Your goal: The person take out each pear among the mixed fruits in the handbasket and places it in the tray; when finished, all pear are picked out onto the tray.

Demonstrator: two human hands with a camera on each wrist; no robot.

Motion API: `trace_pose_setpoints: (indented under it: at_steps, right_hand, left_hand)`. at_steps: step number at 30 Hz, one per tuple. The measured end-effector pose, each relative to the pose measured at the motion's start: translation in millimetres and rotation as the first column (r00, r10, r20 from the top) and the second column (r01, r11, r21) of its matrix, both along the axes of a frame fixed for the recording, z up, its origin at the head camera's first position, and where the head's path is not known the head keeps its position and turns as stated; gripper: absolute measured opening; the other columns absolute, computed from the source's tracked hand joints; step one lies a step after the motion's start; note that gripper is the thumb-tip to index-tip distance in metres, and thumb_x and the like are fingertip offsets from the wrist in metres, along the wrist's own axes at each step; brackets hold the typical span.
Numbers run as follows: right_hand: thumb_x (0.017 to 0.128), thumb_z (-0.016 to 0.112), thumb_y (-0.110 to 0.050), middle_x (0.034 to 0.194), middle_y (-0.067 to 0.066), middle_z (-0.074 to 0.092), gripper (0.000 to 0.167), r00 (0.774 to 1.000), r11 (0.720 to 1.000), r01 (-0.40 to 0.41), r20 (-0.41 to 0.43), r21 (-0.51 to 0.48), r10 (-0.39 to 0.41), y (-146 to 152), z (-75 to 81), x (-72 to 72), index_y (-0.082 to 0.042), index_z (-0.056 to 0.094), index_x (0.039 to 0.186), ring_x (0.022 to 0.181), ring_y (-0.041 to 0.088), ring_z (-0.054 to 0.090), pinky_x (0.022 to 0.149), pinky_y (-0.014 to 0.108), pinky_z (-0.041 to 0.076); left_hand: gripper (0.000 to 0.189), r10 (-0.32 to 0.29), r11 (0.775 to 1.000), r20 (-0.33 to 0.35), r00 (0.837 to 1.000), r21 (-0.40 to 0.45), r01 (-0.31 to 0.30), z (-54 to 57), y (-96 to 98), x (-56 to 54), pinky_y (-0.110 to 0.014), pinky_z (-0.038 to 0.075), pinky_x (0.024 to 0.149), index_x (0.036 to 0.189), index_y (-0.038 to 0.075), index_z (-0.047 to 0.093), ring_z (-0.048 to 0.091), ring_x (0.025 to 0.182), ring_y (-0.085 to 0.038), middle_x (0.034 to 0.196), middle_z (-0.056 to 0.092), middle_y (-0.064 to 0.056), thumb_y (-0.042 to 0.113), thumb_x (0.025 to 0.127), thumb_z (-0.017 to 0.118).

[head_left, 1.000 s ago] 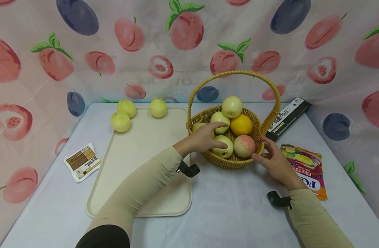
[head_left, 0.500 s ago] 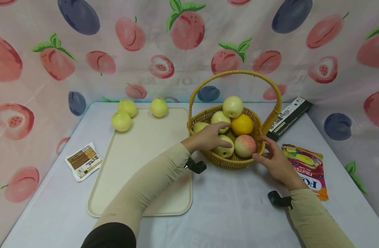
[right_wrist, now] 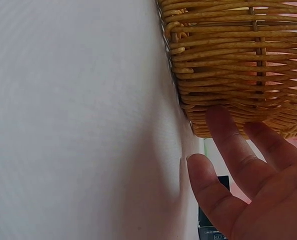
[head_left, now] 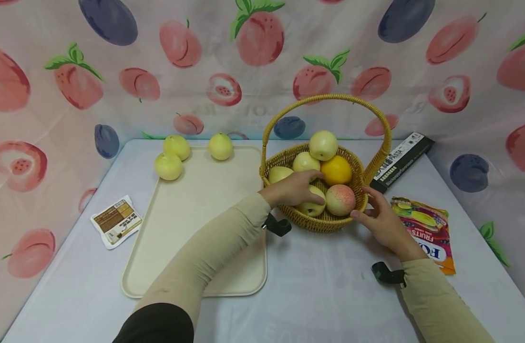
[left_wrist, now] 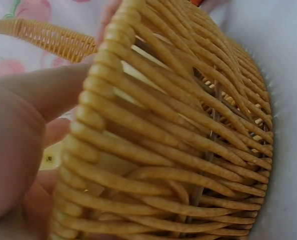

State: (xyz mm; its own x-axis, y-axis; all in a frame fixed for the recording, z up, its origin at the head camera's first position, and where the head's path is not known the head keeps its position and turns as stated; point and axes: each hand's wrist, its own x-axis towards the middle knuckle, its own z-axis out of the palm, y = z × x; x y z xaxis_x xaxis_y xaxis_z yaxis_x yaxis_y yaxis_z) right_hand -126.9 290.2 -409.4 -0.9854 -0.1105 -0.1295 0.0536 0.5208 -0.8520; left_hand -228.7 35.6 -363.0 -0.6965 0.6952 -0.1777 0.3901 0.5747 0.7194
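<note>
A wicker basket (head_left: 318,226) with a tall handle stands right of centre and holds several pale yellow pears (head_left: 324,145), an orange (head_left: 336,170) and a peach (head_left: 340,200). Over its left rim reaches my left hand (head_left: 290,188); thumb and fingers curve round the front pear (head_left: 308,209), beside the peach. The left wrist view has the basket wall covering most of these fingers, with a bit of pear (left_wrist: 50,159) behind. At the basket's right side is my right hand (head_left: 384,226), its spread fingers (right_wrist: 233,150) touching the wicker and its thumb near the rim.
A cream tray (head_left: 202,209) lies on the left under my left forearm, with three yellow pears (head_left: 168,166) at its far end. Left of it is a white-and-brown packet (head_left: 116,222). On the right are a black pasta box (head_left: 401,162) and a candy bag (head_left: 425,233).
My left hand has moved right and slightly down, deeper into the basket, over the front pear. The right hand has stayed at the basket's side.
</note>
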Motion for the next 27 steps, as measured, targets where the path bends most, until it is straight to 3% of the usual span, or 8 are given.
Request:
trace_pose_setpoints:
  at_steps: [6,13,27]
  right_hand:
    - [0.101,0.061,-0.040,0.161,0.029,0.014,0.085,1.000,1.000,0.007,0.011,0.004,-0.007,-1.1,0.8,-0.3,-0.014,0.007,0.162,0.126,0.047,0.046,0.099,0.057,0.042]
    - [0.101,0.061,-0.039,0.161,0.029,0.014,0.085,1.000,1.000,0.010,0.014,0.001,-0.010,-1.0,0.3,-0.8,-0.015,0.007,0.162,0.126,0.048,0.045,0.099,0.059,0.042]
    - [0.101,0.061,-0.037,0.160,0.030,0.015,0.084,1.000,1.000,0.009,0.005,0.014,-0.009,0.2,-0.3,-0.1,-0.014,0.008,0.162,0.124,0.046,0.046,0.096,0.053,0.043]
  left_hand:
    - [0.066,-0.052,0.995,-0.022,0.998,-0.083,0.050,1.2,2.7,0.0,-0.026,0.037,0.106,0.151,0.012,0.044,0.044,0.135,-0.017,0.151,0.046,-0.004,0.032,0.095,0.071]
    - [0.066,-0.086,0.989,0.000,0.996,-0.118,0.085,1.2,3.7,-0.8,-0.026,0.037,0.106,0.151,0.010,0.043,0.045,0.133,-0.016,0.150,0.047,-0.005,0.031,0.096,0.071]
    - [0.063,-0.087,0.985,0.026,0.996,-0.145,0.090,1.9,4.5,-1.8,-0.025,0.038,0.104,0.146,0.011,0.050,0.048,0.130,-0.016,0.145,0.052,-0.005,0.037,0.093,0.072]
